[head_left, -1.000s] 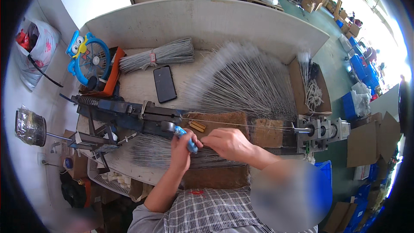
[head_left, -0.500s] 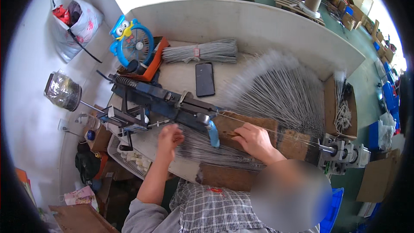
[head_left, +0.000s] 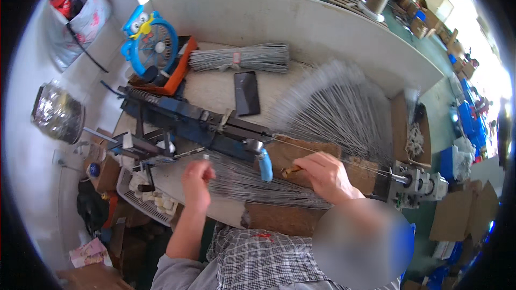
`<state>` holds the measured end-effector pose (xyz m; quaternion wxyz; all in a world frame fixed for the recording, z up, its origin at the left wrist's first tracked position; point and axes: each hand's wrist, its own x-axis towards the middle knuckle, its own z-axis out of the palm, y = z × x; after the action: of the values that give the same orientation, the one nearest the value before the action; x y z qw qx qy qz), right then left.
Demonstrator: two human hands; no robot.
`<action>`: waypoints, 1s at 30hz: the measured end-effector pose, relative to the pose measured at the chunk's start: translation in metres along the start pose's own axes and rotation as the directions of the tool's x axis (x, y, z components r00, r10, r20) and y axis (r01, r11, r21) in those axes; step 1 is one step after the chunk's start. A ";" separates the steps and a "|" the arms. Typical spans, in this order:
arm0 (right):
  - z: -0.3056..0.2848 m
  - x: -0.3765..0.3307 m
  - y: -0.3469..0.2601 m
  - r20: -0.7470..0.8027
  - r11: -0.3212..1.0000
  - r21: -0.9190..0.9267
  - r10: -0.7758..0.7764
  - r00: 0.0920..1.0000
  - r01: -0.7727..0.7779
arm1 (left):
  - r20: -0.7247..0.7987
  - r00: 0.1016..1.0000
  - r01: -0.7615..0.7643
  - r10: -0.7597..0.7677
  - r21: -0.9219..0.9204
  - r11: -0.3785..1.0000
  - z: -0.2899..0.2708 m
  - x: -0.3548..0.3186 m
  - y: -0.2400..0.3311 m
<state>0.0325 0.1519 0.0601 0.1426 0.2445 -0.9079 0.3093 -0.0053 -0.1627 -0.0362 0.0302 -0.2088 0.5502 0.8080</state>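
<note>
My left hand [head_left: 197, 181] is raised near the front of the bench, fingers curled together. A tiny pale piece shows at its fingertips, too small and blurred to name. Beside it runs a blue-black metal machine [head_left: 207, 131] with a lever that ends in a light blue grip [head_left: 265, 165]. My right hand [head_left: 329, 176] pinches a small brownish-yellow piece [head_left: 291, 171] over a brown board [head_left: 301, 154], just right of that grip. Thin wires [head_left: 344, 158] stretch from the machine's end to a metal spindle unit [head_left: 416, 183] at the right. Loose grey wires [head_left: 258, 185] lie between my hands.
A fan of wires [head_left: 341, 110] covers the right back, near a cardboard box [head_left: 422, 134]. Behind the machine lie a phone [head_left: 246, 94] and a tied wire bundle [head_left: 242, 57]. A blue fan [head_left: 156, 45] stands at back left. A white basket [head_left: 142, 198] sits at lower left.
The whole view has shifted slightly. My left hand has drawn a little away from the machine, to the left. My right hand still pinches its small piece near the lever grip.
</note>
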 end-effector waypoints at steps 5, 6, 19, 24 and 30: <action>-0.020 0.004 0.019 -0.081 0.981 -0.045 0.184 0.980 -0.188 | 0.406 0.907 0.147 -0.113 -0.053 0.988 0.115 -0.058 -0.026; -0.019 0.001 0.026 -0.054 0.948 0.062 0.317 0.947 -0.313 | 0.483 0.871 0.158 -0.088 -0.106 0.982 0.129 -0.058 -0.032; -0.044 -0.029 0.033 -0.081 0.948 0.183 0.277 0.957 -0.259 | 0.555 0.824 -0.128 0.112 -0.010 0.992 0.177 -0.054 -0.063; -0.044 -0.022 0.030 -0.124 0.994 0.034 0.103 0.987 -0.100 | 0.297 0.955 -0.010 0.006 0.011 1.000 0.171 -0.058 -0.039; 0.008 0.037 0.027 -0.162 0.943 -0.293 0.115 0.980 -0.159 | 0.229 0.963 0.159 -0.142 -0.058 0.986 0.166 -0.058 -0.016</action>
<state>-0.0136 0.1524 0.0561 0.2212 0.1328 -0.9470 0.1915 0.0016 0.0040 0.0227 0.1456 -0.1584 0.4946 0.8421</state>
